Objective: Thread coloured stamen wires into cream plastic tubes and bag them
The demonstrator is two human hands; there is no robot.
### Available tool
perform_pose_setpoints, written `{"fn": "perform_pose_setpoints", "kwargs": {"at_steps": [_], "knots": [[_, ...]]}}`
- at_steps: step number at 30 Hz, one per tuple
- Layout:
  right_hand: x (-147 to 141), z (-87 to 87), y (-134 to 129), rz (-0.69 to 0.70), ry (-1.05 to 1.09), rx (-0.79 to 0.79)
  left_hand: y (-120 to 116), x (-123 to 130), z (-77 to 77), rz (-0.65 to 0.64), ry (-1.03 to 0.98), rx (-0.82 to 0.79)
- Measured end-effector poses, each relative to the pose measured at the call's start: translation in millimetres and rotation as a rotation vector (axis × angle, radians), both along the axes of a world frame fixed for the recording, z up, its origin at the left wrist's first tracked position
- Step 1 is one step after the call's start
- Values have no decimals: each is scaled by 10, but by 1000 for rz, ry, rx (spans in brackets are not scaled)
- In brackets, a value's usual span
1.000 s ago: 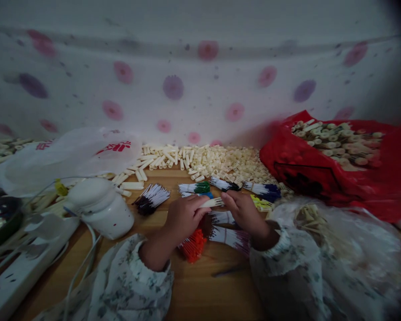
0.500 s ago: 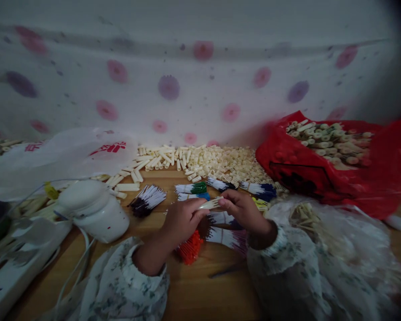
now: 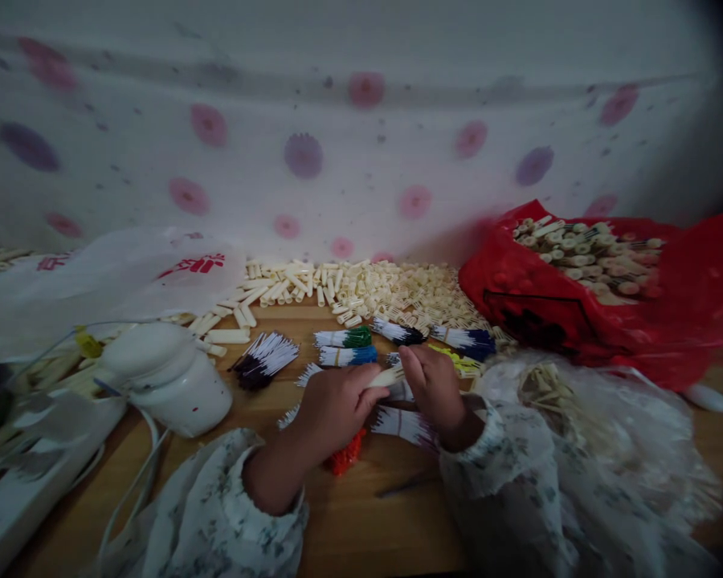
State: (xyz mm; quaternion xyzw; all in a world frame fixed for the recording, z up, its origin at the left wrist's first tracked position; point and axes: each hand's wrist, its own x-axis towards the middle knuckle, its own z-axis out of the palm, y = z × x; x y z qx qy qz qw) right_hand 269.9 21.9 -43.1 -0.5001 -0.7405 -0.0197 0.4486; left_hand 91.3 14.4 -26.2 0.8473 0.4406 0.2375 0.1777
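Note:
A short cream plastic tube is held level between my two hands over the middle of the table. My left hand is closed around its left end, thumb and forefinger pinching it. At the slotted right end, the thumb and fingers of my right hand are pressed together. Whether a thin stick is also in the right fingers is too dim to tell. Around and under my hands lie bundles of thin white sticks with coloured tips: green, blue, yellow, purple and orange-red, partly hidden by the left hand.
Loose cream tubes and slotted pieces are heaped along the wall. A red bag of assembled pieces stands right, above a clear plastic bag. At left are a white jar-shaped object, cables and a white power strip.
My right hand has shifted slightly and turned more upright at the tube's right end. The left hand has lowered a little, still gripping the tube.

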Motion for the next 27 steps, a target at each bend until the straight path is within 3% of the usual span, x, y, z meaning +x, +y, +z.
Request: {"fn": "perform_pose_setpoints", "kwargs": {"at_steps": [4,6,8,12,14,16,20,22,27], "knots": [[107,129,-63,208,-76,295,-1,-24,10,-261,-239,-334],[113,170,-89,193,-117,346,-18,-11,3,-336,-280,-403],[73,158,-83,80,-99,274,-50,23,-1,-248,-198,-308],[-37,57,-18,-92,-47,-14,-108,81,13,88,165,87],[-41,42,-10,-94,-57,-81,-108,74,22,115,243,157],[2,76,-38,-34,-61,-8,-85,42,24,44,174,95],[98,187,-126,224,-117,311,-25,-19,10,-263,-128,-223],[82,190,-133,206,-108,334,-17,-20,8,-313,-160,-271],[-72,36,-33,-65,38,-66,-75,26,53,42,183,92]]}}
